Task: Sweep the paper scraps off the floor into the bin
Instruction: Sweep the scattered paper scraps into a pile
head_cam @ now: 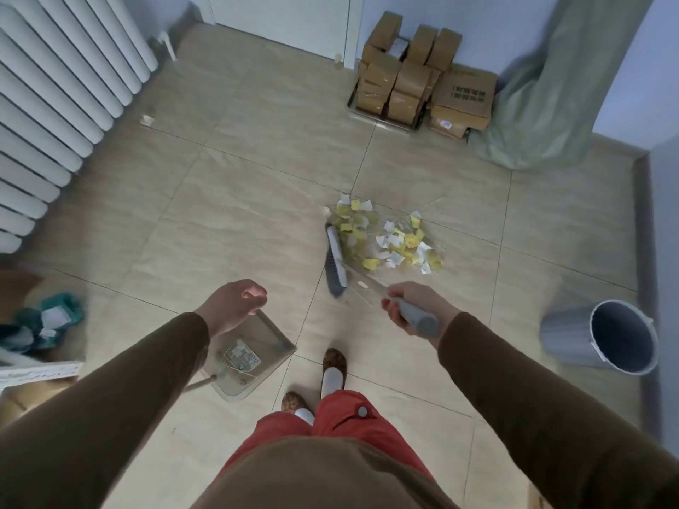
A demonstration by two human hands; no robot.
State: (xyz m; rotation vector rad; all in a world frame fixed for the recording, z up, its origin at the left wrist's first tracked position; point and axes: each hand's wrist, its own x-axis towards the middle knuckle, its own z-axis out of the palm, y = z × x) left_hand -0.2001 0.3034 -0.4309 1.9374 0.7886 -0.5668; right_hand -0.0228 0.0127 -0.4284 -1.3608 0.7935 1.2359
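In the head view, the right hand [411, 306] is grasping the broom [336, 260] handle, gathering paper scraps [389, 236] into a floor pile; the left hand [235, 303], its grip curled (handle hidden), is hovering over the dustpan [272, 343]; next, seemingly, setting it beside the pile, the bin [602, 339] waiting well right.

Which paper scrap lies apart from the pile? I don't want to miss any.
The lone pale scrap beside the radiator; the others are heaped by the broom head.
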